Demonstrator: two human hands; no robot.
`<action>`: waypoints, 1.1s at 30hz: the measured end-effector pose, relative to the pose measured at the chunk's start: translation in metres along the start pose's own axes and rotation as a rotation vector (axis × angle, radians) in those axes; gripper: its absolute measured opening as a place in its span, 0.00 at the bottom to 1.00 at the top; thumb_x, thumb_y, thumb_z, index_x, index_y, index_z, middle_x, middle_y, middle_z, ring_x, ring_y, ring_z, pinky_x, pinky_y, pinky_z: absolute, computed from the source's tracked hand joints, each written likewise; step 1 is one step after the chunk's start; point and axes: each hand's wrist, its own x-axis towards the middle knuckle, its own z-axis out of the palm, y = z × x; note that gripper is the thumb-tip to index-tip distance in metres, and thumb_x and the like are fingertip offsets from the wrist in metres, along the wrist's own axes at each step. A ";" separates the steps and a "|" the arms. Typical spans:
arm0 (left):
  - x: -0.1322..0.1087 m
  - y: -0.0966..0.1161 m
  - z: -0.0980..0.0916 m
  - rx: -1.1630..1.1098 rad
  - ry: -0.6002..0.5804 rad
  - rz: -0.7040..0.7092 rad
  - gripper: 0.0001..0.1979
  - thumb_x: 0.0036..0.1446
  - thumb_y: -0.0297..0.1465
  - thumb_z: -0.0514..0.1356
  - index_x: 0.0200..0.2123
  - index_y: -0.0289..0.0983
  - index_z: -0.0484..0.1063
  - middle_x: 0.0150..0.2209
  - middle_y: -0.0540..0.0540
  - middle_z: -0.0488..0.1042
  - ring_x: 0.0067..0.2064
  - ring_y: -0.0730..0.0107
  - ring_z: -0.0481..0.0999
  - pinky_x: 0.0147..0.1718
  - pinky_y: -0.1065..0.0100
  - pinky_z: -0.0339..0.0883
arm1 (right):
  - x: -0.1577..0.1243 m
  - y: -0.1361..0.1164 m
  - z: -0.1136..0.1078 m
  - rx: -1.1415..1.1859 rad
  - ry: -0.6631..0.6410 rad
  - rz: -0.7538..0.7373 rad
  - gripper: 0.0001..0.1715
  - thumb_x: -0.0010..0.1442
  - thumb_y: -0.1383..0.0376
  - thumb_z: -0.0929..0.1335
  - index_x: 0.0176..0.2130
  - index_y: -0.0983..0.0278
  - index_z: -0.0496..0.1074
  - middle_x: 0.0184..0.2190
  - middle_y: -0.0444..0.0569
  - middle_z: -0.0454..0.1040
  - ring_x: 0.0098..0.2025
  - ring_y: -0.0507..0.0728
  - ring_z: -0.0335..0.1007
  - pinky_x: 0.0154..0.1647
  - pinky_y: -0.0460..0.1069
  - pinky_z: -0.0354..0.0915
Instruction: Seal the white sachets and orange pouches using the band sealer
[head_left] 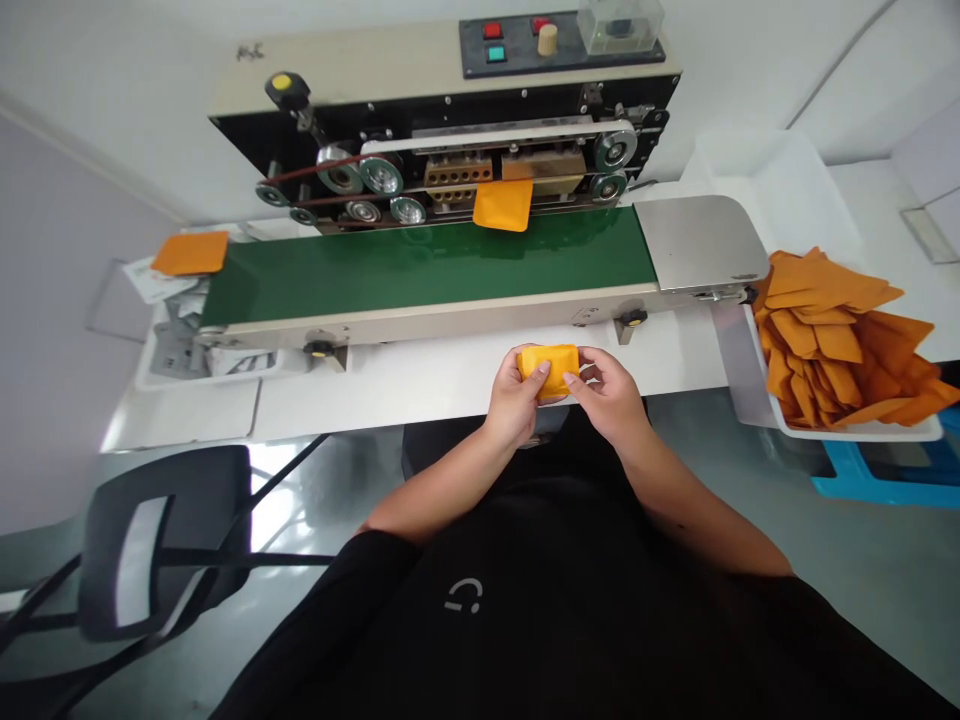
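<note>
Between both hands, in front of the table edge, I hold a small orange pouch (pixel 551 362). My left hand (pixel 516 402) grips its left side with the thumb lying on its face. My right hand (pixel 609 392) pinches its right side near the lower corner. Ahead of the hands, another orange pouch (pixel 502 206) hangs from the rollers of a band sealing machine (pixel 450 120), over the green conveyor belt (pixel 420 262). A further orange pouch (pixel 190 253) lies at the belt's left end, partly past it.
A white bin (pixel 739 370) heaped with orange pouches (pixel 825 330) stands at the right, above a blue stool (pixel 862 488). At the left end is a white tray (pixel 150 372) with grey and white packets. A black chair (pixel 169 540) stands at lower left.
</note>
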 end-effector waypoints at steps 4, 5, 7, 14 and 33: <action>-0.003 -0.002 -0.001 0.022 -0.004 0.072 0.29 0.51 0.42 0.79 0.50 0.42 0.71 0.46 0.47 0.76 0.43 0.65 0.80 0.38 0.66 0.80 | -0.001 0.003 0.007 -0.026 0.004 -0.028 0.14 0.63 0.56 0.74 0.46 0.60 0.77 0.41 0.49 0.75 0.41 0.57 0.71 0.42 0.52 0.75; -0.003 -0.003 -0.003 0.034 -0.005 0.083 0.29 0.51 0.42 0.79 0.50 0.42 0.71 0.45 0.47 0.76 0.43 0.65 0.80 0.39 0.66 0.80 | -0.002 0.004 0.008 0.000 0.008 -0.020 0.13 0.63 0.56 0.74 0.45 0.60 0.76 0.40 0.49 0.75 0.41 0.57 0.72 0.42 0.52 0.75; -0.003 -0.003 -0.006 0.067 -0.012 0.095 0.28 0.51 0.43 0.79 0.50 0.42 0.72 0.45 0.47 0.76 0.43 0.64 0.79 0.39 0.66 0.79 | -0.003 0.005 0.010 0.060 0.025 -0.007 0.14 0.63 0.56 0.75 0.46 0.59 0.76 0.41 0.49 0.75 0.42 0.57 0.72 0.42 0.52 0.75; 0.001 -0.003 -0.019 0.270 -0.043 0.190 0.23 0.51 0.41 0.79 0.46 0.40 0.77 0.46 0.46 0.77 0.44 0.65 0.77 0.43 0.67 0.74 | 0.009 -0.018 -0.009 -0.254 -0.076 -0.137 0.18 0.62 0.61 0.73 0.53 0.55 0.80 0.46 0.50 0.78 0.40 0.59 0.73 0.41 0.54 0.72; 0.029 -0.004 -0.050 0.216 -0.005 0.137 0.21 0.53 0.43 0.77 0.43 0.40 0.78 0.42 0.48 0.76 0.40 0.68 0.74 0.40 0.70 0.71 | 0.059 -0.072 -0.076 0.017 -0.057 0.086 0.14 0.55 0.61 0.80 0.41 0.61 0.81 0.32 0.47 0.80 0.29 0.54 0.75 0.30 0.50 0.75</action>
